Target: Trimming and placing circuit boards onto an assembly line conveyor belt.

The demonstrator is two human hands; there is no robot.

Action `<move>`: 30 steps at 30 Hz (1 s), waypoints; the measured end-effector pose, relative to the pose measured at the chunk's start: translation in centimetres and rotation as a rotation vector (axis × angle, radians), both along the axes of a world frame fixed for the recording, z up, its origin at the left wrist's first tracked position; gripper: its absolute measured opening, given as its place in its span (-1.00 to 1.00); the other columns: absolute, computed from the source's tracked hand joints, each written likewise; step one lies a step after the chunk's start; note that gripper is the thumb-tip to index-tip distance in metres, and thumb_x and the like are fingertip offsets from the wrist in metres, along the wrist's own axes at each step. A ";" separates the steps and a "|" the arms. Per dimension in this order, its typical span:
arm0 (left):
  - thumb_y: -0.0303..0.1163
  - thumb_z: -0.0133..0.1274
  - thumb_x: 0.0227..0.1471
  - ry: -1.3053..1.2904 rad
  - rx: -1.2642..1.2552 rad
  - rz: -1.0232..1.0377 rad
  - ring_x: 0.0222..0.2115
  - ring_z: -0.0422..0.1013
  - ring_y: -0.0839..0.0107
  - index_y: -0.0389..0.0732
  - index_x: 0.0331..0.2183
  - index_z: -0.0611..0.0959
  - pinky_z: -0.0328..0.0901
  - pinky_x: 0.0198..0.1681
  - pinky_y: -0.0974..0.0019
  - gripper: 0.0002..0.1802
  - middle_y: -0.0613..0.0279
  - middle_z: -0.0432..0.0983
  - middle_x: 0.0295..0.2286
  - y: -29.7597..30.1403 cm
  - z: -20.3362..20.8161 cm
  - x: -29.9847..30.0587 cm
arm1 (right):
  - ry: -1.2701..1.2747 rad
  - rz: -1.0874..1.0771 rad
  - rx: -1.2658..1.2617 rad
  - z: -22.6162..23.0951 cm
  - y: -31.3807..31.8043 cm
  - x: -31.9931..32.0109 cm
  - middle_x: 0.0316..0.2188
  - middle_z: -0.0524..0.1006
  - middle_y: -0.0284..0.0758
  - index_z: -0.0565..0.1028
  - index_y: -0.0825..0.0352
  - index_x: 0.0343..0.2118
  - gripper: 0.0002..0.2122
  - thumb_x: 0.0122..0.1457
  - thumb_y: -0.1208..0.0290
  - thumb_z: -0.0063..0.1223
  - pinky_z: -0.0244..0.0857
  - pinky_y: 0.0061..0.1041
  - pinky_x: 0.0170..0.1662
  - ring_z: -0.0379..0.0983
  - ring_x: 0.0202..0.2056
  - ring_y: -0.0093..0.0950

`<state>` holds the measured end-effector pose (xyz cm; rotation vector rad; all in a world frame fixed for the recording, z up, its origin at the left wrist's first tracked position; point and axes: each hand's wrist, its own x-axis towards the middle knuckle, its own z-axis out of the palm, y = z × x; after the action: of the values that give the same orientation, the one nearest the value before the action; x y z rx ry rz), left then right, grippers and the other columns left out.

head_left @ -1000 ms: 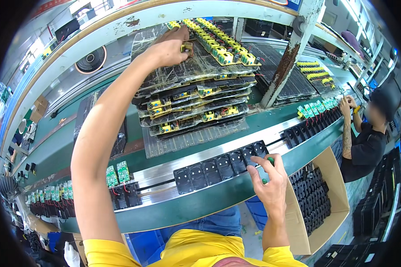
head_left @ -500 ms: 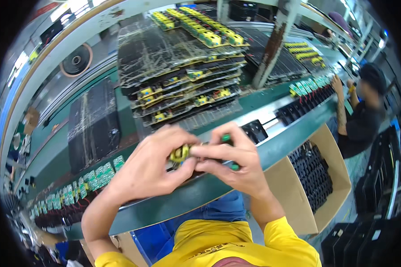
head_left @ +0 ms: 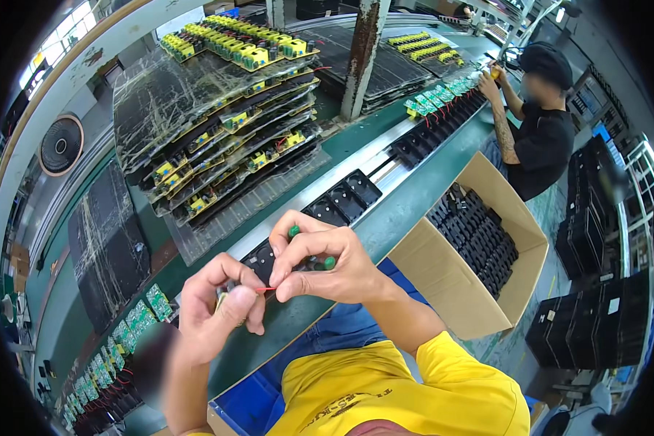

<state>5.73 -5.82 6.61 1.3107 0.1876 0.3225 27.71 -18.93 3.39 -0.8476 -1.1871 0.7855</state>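
Over the near edge of the bench, my left hand (head_left: 221, 301) is closed round a small part, mostly hidden by the fingers; only a bit of yellowish edge shows. A short red wire (head_left: 267, 289) runs from it to my right hand (head_left: 330, 265), whose thumb and forefinger pinch the wire's end. Tucked in the right palm is a hand tool with green handle ends (head_left: 330, 262); its jaws are hidden. Just beyond the hands, black plastic cases (head_left: 341, 200) stand in a row on a metal rail.
Stacked boards bearing yellow-topped circuit boards (head_left: 232, 43) rise at the back left. Green circuit boards (head_left: 134, 323) line the left side. An open carton (head_left: 479, 291) of black parts stands right of the bench. A co-worker (head_left: 541, 123) works at the far right, past a rusty post (head_left: 363, 58).
My hands have drawn slightly apart and a red wire now shows between them. The yellow part seen in the left fingers is mostly covered. The whole view has shifted toward the right.
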 end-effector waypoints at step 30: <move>-0.50 0.31 0.19 0.641 0.779 0.444 -0.37 0.48 0.45 -0.32 -0.28 0.73 0.40 -0.17 0.39 -0.90 0.28 0.72 -0.37 2.4 -2.9 -0.5 | -1.056 -0.559 -0.147 -6.2 -0.7 -5.0 -0.09 0.57 -0.40 0.83 0.18 -0.21 -0.78 0.04 0.46 0.59 0.42 -0.41 -0.15 0.44 -0.23 -0.42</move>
<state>5.19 -3.40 3.75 2.1218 0.9782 0.3543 22.69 -19.63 -2.76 -1.7254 -1.6693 -0.1041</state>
